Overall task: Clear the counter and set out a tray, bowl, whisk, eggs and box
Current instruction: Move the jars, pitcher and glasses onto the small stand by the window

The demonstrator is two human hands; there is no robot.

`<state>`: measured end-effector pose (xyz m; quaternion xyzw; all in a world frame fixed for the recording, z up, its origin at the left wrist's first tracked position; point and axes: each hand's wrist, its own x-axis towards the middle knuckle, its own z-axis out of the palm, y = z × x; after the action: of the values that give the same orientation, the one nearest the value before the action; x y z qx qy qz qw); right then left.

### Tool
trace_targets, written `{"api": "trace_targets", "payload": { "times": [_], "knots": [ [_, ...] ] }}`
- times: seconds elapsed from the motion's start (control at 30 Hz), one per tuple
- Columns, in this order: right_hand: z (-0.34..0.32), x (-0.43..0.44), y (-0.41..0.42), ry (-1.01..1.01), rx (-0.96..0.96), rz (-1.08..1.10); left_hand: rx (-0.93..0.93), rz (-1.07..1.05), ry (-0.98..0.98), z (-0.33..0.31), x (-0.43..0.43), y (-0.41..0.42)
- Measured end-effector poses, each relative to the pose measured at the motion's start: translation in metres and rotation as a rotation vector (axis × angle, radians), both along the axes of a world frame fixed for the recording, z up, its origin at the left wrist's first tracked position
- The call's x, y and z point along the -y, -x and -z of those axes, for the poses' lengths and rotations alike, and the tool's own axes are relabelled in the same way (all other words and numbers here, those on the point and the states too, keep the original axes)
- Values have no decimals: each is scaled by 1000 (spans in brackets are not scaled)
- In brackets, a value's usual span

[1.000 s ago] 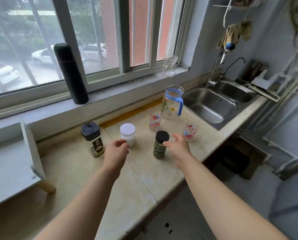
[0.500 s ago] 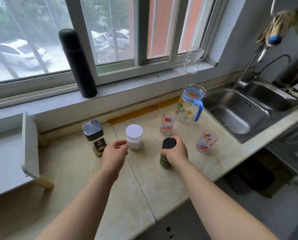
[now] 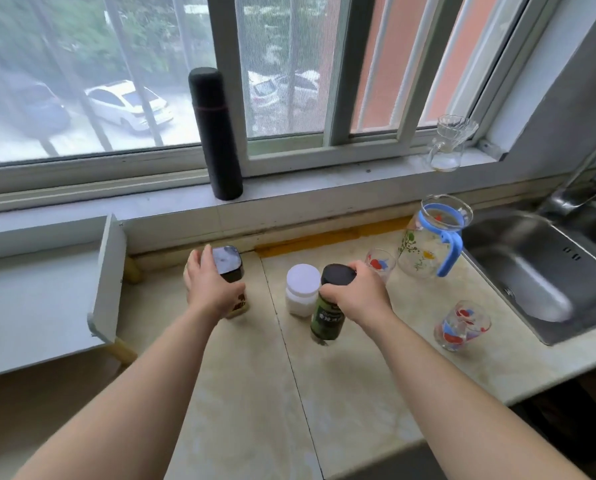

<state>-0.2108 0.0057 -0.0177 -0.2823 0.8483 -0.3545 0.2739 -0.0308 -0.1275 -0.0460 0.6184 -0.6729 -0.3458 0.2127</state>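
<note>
1. While you are looking down at the worktop (image 3: 241,393), your left hand (image 3: 213,289) is curling its fingers (image 3: 199,268) round the square jar (image 3: 232,268), which is standing near the back wall. The dark lid is closed, and something pale yellow is showing low in the glass below the label.
2. Your right hand (image 3: 358,296) is gripping the green jar (image 3: 327,318) from above, with the fingers (image 3: 357,270) pinching around its black lid. The jar is leaning slightly. Its dark label is hiding the contents, and I cannot tell whether its base is touching the worktop.
3. Just beside the green jar, on its left, the white jar (image 3: 301,289) is standing upright with its lid on. Its body is looking white all the way through.
4. Behind your right hand, a painted tumbler (image 3: 379,263) is standing near the glass pitcher (image 3: 428,244) with the blue handle. I cannot tell whether either is holding liquid.
5. A second tumbler (image 3: 461,325) is sitting near the worktop's front edge, close to the steel sink (image 3: 531,271).
6. Up on the windowsill (image 3: 324,188), a black flask (image 3: 217,133) is standing closed, well apart from a small glass carafe (image 3: 448,147) with something pale showing at its bottom.
7. At the left, a white shelf (image 3: 30,289) is resting on the worktop.
</note>
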Motion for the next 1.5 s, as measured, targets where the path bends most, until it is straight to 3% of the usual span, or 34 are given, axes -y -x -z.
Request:
{"api": "trace_targets", "payload": {
  "times": [0.3,0.6,1.0,1.23,1.5],
  "knots": [
    [-20,31,-21,73,-4,-106,149,103,-56,15,30,-6],
    [-23,48,-31,137,-4,-127,-223,17,-36,-14,16,-31],
    [-89,99,-95,477,135,-210,-555,-124,145,-119,14,-122],
    [-119,136,-170,602,232,-295,-603,-234,235,-148,28,-199],
    [-115,179,-276,560,322,-374,-548,-307,214,-143,58,-316]
  ]
}}
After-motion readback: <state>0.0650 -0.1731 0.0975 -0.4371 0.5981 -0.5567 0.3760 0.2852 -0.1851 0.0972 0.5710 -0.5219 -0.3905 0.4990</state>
